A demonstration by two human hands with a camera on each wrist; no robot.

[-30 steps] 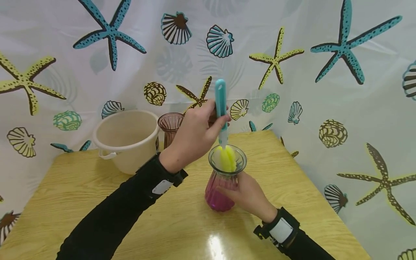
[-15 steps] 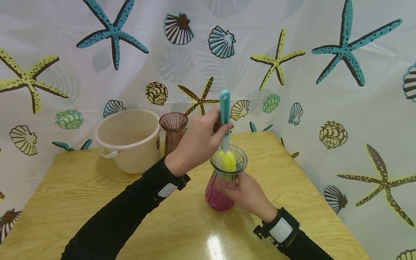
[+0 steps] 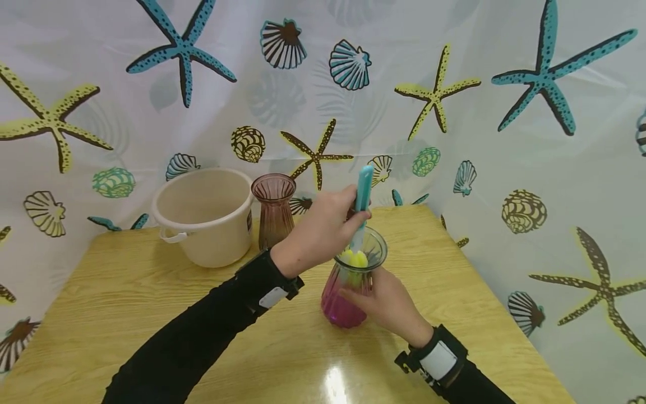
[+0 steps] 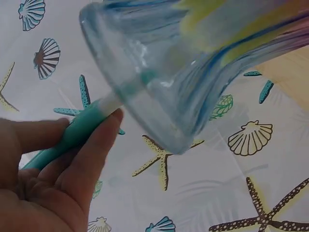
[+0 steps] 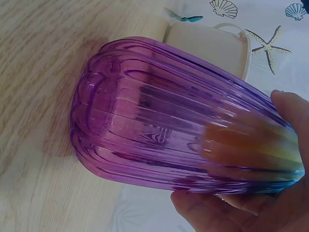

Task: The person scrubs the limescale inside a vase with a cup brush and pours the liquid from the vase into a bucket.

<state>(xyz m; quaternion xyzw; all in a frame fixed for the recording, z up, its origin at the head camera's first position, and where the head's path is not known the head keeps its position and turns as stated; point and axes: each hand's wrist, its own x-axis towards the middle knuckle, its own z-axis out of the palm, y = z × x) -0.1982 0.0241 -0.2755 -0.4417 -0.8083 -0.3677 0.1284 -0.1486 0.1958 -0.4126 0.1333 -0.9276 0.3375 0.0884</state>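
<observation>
A ribbed glass vase (image 3: 345, 303), pink-purple below and clear bluish at its flared rim, stands slightly tilted over the table. My right hand (image 3: 392, 306) grips it round the side; in the right wrist view the thumb and fingers lie on either side of the purple glass (image 5: 145, 116). My left hand (image 3: 323, 227) pinches the teal handle (image 3: 364, 188) of a bottle brush above the rim. The brush's yellow sponge head (image 3: 355, 259) is inside the vase's neck, and shows blurred through the glass in the left wrist view, where the handle (image 4: 82, 126) slants into the mouth.
A cream bucket (image 3: 217, 238) with a handle stands at the back left of the wooden table (image 3: 151, 314). Beside it is a brownish-pink glass vase (image 3: 275, 213), partly behind my left arm. A curtain (image 3: 313, 101) with starfish and shells hangs behind and at the right.
My left hand has moved down and a little right, pushing the brush deeper into the vase. Its handle now leans more to the right. My right hand keeps its grip on the vase.
</observation>
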